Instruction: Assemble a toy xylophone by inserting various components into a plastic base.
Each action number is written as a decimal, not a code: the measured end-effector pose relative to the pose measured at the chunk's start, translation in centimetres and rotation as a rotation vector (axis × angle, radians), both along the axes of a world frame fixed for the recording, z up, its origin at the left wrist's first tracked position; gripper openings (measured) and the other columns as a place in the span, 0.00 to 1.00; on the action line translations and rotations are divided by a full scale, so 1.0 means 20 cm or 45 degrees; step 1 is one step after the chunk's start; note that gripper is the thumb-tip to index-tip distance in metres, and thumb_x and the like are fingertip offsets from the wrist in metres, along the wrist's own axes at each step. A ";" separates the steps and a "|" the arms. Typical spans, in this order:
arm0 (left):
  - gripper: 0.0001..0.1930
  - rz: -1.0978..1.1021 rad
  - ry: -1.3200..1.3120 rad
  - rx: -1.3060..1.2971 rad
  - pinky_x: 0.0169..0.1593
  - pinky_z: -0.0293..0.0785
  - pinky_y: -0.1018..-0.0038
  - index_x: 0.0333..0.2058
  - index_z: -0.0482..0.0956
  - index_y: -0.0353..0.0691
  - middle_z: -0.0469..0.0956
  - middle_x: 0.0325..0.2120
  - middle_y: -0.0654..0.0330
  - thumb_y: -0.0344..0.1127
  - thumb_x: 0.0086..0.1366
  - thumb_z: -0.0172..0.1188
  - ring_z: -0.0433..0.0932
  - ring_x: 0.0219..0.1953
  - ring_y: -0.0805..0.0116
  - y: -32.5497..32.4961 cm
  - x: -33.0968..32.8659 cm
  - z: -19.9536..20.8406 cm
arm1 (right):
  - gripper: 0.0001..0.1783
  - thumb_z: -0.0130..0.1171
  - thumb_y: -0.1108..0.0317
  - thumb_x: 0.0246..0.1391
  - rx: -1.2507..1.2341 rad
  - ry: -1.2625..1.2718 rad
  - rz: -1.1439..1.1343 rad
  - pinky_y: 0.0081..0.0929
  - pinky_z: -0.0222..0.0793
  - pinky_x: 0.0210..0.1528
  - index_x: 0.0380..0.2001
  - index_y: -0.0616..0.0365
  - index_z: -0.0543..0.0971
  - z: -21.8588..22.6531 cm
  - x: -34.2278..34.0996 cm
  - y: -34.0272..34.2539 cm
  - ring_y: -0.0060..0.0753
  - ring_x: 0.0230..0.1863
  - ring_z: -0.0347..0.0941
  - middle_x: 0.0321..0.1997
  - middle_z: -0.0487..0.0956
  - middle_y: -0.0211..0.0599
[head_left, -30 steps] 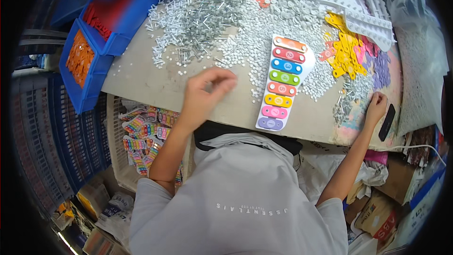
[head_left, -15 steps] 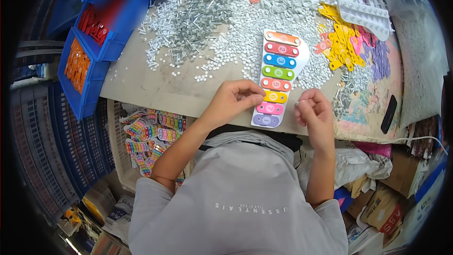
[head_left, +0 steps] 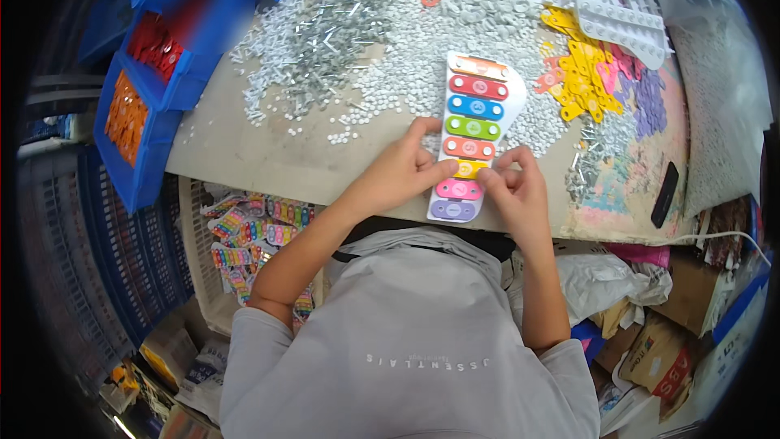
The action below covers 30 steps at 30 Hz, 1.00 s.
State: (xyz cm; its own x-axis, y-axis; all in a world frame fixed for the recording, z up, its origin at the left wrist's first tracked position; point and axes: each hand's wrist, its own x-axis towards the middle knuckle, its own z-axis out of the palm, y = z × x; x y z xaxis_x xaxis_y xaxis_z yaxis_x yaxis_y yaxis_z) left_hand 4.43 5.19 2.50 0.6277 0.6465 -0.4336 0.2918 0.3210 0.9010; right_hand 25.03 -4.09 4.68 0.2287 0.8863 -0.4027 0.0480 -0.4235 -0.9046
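Note:
A toy xylophone [head_left: 474,107] lies on the table before me, its coloured bars set across a white base. White round caps show at the ends of the upper bars, while the pink and purple bars nearest me show bare holes. My left hand [head_left: 404,169] is closed at the left edge, thumb pressing the left end of the yellow bar [head_left: 470,169]. At that bar's right end, my right hand [head_left: 517,189] pinches with thumb and finger. Its fingertips hide whatever lies under them. Loose white caps [head_left: 398,73] spread behind the xylophone.
Metal pins [head_left: 325,41] lie heaped at the back left. Blue bins [head_left: 142,154] of coloured bars line the left edge. Yellow bars [head_left: 587,73], purple bars [head_left: 646,106] and white xylophone bases [head_left: 617,24] occupy the right. A crate [head_left: 207,276] of xylophones stands below the table; a black phone-like object [head_left: 665,195] lies far right.
My right hand has moved left onto the yellow bar's right end. My left hand has shifted onto the bar's left end, its index finger reaching further up along the base.

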 end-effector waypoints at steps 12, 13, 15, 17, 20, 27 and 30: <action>0.29 0.035 -0.153 -0.156 0.26 0.69 0.81 0.58 0.58 0.31 0.81 0.23 0.58 0.34 0.66 0.64 0.79 0.24 0.78 0.04 0.02 -0.05 | 0.22 0.59 0.52 0.65 -0.347 0.224 0.218 0.18 0.58 0.13 0.27 0.61 0.75 0.00 0.03 0.05 0.17 0.12 0.68 0.15 0.74 0.27; 0.29 0.030 -0.155 -0.156 0.26 0.69 0.81 0.58 0.58 0.31 0.81 0.23 0.58 0.34 0.66 0.64 0.79 0.24 0.78 0.04 0.02 -0.05 | 0.22 0.59 0.52 0.65 -0.347 0.222 0.213 0.18 0.58 0.13 0.27 0.61 0.75 0.00 0.03 0.05 0.17 0.12 0.68 0.15 0.74 0.27; 0.26 -0.010 -0.084 -0.119 0.25 0.68 0.81 0.55 0.61 0.32 0.81 0.22 0.58 0.34 0.66 0.65 0.79 0.24 0.78 0.05 0.02 -0.04 | 0.23 0.58 0.52 0.65 -0.342 0.210 0.253 0.19 0.60 0.13 0.27 0.62 0.76 -0.02 0.04 0.05 0.18 0.13 0.70 0.16 0.75 0.29; 0.25 -0.034 -0.056 -0.087 0.25 0.65 0.82 0.54 0.60 0.32 0.79 0.21 0.60 0.33 0.67 0.63 0.76 0.23 0.81 0.05 0.03 -0.01 | 0.23 0.58 0.52 0.66 -0.333 0.211 0.277 0.19 0.61 0.14 0.26 0.62 0.76 -0.02 0.05 0.05 0.18 0.13 0.70 0.16 0.75 0.29; 0.23 -0.054 -0.031 -0.049 0.23 0.60 0.83 0.53 0.59 0.34 0.77 0.18 0.62 0.32 0.68 0.62 0.71 0.20 0.84 0.05 0.03 -0.02 | 0.24 0.57 0.51 0.66 -0.366 0.227 0.318 0.19 0.63 0.14 0.26 0.62 0.77 -0.02 0.07 0.07 0.19 0.13 0.71 0.16 0.75 0.30; 0.22 -0.050 -0.039 -0.029 0.26 0.68 0.81 0.52 0.62 0.32 0.81 0.21 0.57 0.31 0.66 0.63 0.78 0.24 0.80 0.05 0.02 -0.04 | 0.24 0.54 0.50 0.68 -0.383 0.163 0.309 0.17 0.65 0.16 0.27 0.60 0.77 0.00 0.04 0.05 0.18 0.14 0.71 0.17 0.74 0.27; 0.22 -0.034 -0.059 -0.043 0.28 0.71 0.80 0.52 0.62 0.32 0.82 0.22 0.56 0.31 0.66 0.63 0.79 0.25 0.79 0.05 0.03 -0.02 | 0.24 0.53 0.49 0.68 -0.350 0.076 0.296 0.17 0.66 0.17 0.27 0.60 0.77 0.01 0.02 0.04 0.18 0.15 0.71 0.16 0.74 0.27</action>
State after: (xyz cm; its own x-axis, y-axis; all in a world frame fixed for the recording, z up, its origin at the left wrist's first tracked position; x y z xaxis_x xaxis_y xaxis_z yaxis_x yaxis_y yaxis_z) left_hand 4.95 6.17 2.11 0.6647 0.6147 -0.4247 0.2588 0.3438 0.9027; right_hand 25.37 -3.23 4.87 0.0025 0.7688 -0.6395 0.1221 -0.6349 -0.7629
